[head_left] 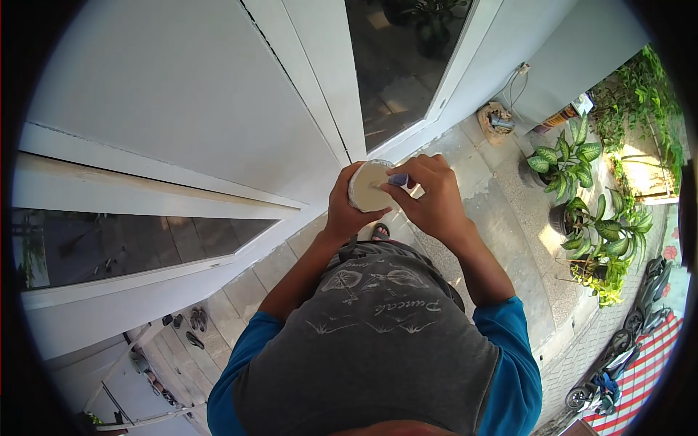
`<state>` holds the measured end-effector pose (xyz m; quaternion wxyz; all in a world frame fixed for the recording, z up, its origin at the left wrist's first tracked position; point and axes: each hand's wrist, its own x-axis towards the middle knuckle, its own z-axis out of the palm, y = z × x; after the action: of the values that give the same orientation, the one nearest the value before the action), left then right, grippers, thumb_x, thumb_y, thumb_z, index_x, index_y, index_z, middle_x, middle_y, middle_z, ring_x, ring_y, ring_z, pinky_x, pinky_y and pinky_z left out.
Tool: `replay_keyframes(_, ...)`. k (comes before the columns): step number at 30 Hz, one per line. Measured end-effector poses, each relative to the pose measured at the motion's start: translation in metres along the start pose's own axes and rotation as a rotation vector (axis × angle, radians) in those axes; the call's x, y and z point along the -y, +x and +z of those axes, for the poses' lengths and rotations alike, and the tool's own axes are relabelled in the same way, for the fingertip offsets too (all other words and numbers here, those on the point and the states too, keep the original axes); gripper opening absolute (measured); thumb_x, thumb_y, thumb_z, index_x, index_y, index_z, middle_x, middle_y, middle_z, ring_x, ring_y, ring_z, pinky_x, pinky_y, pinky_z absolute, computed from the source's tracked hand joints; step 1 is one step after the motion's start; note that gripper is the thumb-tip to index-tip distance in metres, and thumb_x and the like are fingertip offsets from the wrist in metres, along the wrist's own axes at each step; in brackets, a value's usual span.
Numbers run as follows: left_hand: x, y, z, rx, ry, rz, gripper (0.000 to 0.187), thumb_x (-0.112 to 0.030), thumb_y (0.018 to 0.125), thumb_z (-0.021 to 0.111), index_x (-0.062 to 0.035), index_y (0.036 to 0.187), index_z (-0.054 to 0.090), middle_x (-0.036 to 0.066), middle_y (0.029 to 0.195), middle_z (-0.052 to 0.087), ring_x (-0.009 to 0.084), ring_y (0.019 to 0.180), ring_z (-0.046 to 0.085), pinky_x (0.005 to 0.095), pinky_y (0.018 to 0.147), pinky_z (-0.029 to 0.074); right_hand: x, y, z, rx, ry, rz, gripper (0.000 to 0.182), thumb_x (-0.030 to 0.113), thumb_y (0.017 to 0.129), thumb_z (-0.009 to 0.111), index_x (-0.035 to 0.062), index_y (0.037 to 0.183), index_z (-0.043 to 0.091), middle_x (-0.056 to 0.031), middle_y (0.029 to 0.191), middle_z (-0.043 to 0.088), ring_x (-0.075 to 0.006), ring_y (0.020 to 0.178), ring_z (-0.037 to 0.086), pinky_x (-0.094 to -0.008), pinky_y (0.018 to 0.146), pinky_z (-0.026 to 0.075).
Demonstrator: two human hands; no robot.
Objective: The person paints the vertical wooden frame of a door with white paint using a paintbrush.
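Note:
A round container (369, 190) of pale beige, smooth material is held up in front of the shirt, near the white wall corner. My left hand (344, 204) wraps around its left side, with the thumb along the near rim. My right hand (429, 194) pinches a small tool with a bluish-grey handle (398, 179) at the container's right edge. The tool's tip reaches into the beige material, and its shape below the surface is hidden.
White walls (189, 80) with dark glass windows (407, 65) stand ahead and left. Potted plants (563, 163) line the right side. A bag with items (497, 120) sits by the wall. Sandals (198, 318) lie at lower left; motorcycles (611, 363) stand at lower right.

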<state>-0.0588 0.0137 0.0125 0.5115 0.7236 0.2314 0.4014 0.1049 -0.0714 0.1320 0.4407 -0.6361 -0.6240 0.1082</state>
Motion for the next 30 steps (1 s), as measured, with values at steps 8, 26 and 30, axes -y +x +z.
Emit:
replay_keyframes(8, 0.010, -0.002, -0.001, -0.012, 0.008, -0.016, 0.089, -0.018, 0.058, 0.093, -0.0045, 0.132, 0.044, 0.013, 0.122, 0.058, 0.0243, 0.111, 0.060, 0.0363, 0.095, 0.049, -0.015, -0.007, -0.001, -0.046, 0.231, 0.404, 0.017, 0.014, 0.080, 0.077, 0.0028, 0.080, 0.065, -0.0045, 0.072, 0.066, -0.0112, 0.059, 0.059, -0.0274, 0.053, 0.043)
replay_keyframes(26, 0.035, 0.015, -0.030, 0.041, 0.009, -0.027, 0.084, -0.011, 0.060, 0.091, -0.0041, 0.130, 0.044, 0.012, 0.119, 0.059, 0.0230, 0.111, 0.060, 0.0348, 0.096, 0.049, -0.052, -0.030, 0.029, -0.273, 0.807, 0.692, 0.020, 0.011, 0.086, 0.072, -0.0042, 0.096, 0.064, -0.0086, 0.079, 0.068, -0.0150, 0.071, 0.068, -0.0255, 0.065, 0.054)
replay_keyframes(30, 0.042, 0.019, -0.048, 0.100, -0.013, -0.042, 0.087, -0.010, 0.060, 0.091, -0.0034, 0.132, 0.041, 0.012, 0.121, 0.057, 0.0231, 0.112, 0.059, 0.0356, 0.096, 0.049, -0.028, -0.026, 0.019, -0.130, 0.495, 0.669, 0.019, 0.013, 0.082, 0.077, -0.0026, 0.090, 0.070, -0.0064, 0.076, 0.069, -0.0133, 0.071, 0.067, -0.0258, 0.065, 0.052)
